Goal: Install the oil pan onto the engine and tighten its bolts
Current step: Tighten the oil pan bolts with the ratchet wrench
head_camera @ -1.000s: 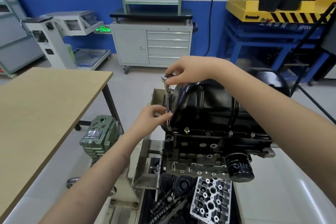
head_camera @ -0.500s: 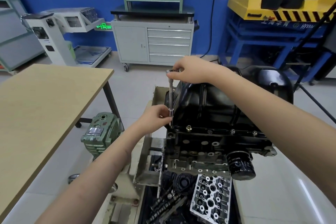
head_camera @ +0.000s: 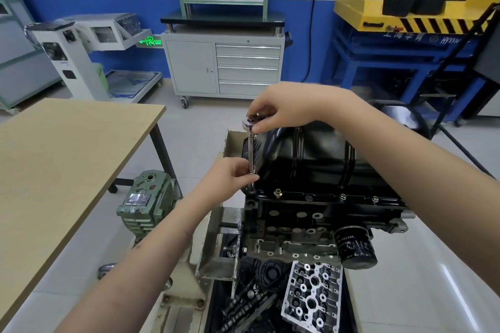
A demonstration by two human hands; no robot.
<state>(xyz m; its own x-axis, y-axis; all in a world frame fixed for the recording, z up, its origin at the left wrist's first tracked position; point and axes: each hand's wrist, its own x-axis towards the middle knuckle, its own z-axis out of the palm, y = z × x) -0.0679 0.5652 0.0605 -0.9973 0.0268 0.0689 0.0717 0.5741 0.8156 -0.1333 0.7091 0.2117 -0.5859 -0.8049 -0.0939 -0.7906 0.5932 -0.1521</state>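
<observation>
A black oil pan sits upside-up on the engine block, with several bolts along its near flange. A chrome ratchet with a long extension stands upright at the pan's left near corner. My right hand grips the ratchet head at the top. My left hand pinches the extension's lower part just above the flange. The socket's tip is hidden behind my left fingers.
A wooden table stands to the left, with a green gearbox on the floor beside it. A black oil filter sticks out of the block. Below lie a cylinder head and loose parts. A grey tool cabinet stands at the back.
The ratchet head has swung round in my right hand on top of the extension. My left hand stays on the extension's lower part.
</observation>
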